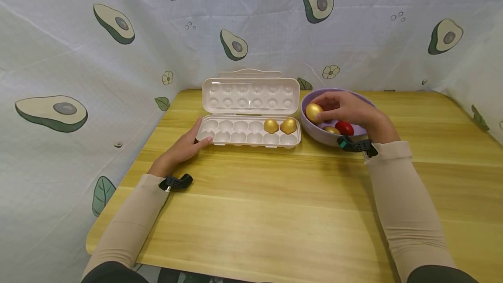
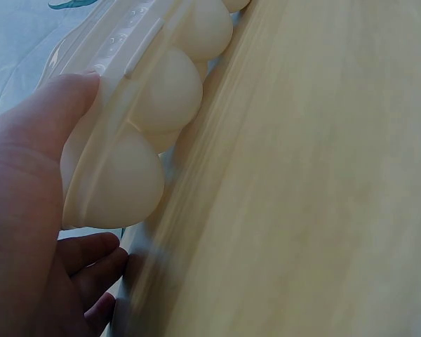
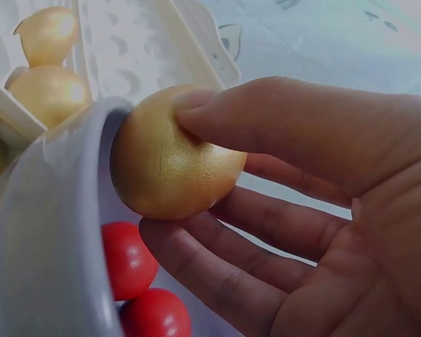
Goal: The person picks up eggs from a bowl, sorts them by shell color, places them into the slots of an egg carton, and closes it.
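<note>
A white plastic egg carton lies with its lid raised at the back of the table. My left hand holds its left end, the thumb on the rim and the other fingers round the far side. Two gold eggs sit side by side in the back row, toward the right. Over a lilac bowl, my right hand pinches another gold egg between thumb and fingers. Red eggs lie in the bowl, with a gold egg partly hidden beside them.
The bowl stands close against the carton's right end. A white cloth printed with avocados hangs behind the wooden table. Bare wood stretches from the carton to the table's front edge.
</note>
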`<state>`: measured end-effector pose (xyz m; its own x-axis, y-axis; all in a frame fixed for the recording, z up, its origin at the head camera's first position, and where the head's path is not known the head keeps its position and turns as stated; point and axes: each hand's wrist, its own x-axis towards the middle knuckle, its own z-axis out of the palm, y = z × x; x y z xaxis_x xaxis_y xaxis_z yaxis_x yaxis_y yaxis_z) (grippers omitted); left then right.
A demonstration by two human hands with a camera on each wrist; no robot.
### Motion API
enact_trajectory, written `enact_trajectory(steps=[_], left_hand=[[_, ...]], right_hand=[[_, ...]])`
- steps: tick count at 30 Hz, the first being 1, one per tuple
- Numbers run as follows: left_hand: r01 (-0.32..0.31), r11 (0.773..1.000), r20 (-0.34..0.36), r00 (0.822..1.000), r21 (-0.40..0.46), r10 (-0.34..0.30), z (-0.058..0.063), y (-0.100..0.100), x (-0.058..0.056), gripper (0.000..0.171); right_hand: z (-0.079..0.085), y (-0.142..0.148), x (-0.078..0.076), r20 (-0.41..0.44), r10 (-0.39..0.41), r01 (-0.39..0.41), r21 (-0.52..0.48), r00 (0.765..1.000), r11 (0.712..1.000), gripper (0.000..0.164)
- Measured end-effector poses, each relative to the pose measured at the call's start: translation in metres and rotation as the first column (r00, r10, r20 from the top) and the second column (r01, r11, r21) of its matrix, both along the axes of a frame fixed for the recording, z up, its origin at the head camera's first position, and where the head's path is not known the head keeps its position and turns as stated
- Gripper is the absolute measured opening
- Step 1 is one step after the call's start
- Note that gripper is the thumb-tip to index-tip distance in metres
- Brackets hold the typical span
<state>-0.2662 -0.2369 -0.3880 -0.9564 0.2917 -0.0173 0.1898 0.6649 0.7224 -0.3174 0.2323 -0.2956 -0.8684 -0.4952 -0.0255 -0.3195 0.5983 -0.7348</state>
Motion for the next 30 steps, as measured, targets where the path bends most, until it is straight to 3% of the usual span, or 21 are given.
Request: enact_trajectory(steps=[4,11,19,26,30], left_hand=[[0.000,1.000,-0.001,1.000,0.006,0.000,0.001,0.000,-0.001,0.080],[0.003,1.000,-0.014,1.000,0.001,-0.003,0.001,0.000,-0.002,0.080],[0.010,1.000,-0.020,1.000,-0.001,-0.010,0.000,0.000,-0.001,0.082],[0.005,1.000,-0.013,1.000,0.006,-0.005,0.001,0.000,-0.001,0.081],[0.005,1.000,-0.004,1.000,0.008,-0.005,0.001,0.000,-0.001,0.081]], right_hand=[[0.006,-0.005,0.005,0.042,0.002,-0.001,-0.031,0.999,1.000,0.042],[0.012,-0.018,0.009,0.032,0.012,-0.009,-0.092,0.999,0.996,0.047],[0.007,-0.036,0.011,-0.045,0.040,-0.044,-0.094,0.998,0.995,0.049],[0.019,-0.059,0.032,-0.070,0.059,-0.069,-0.151,0.996,0.986,0.043],[0.017,-0.067,0.035,-0.147,0.036,-0.062,-0.176,0.989,0.982,0.043]])
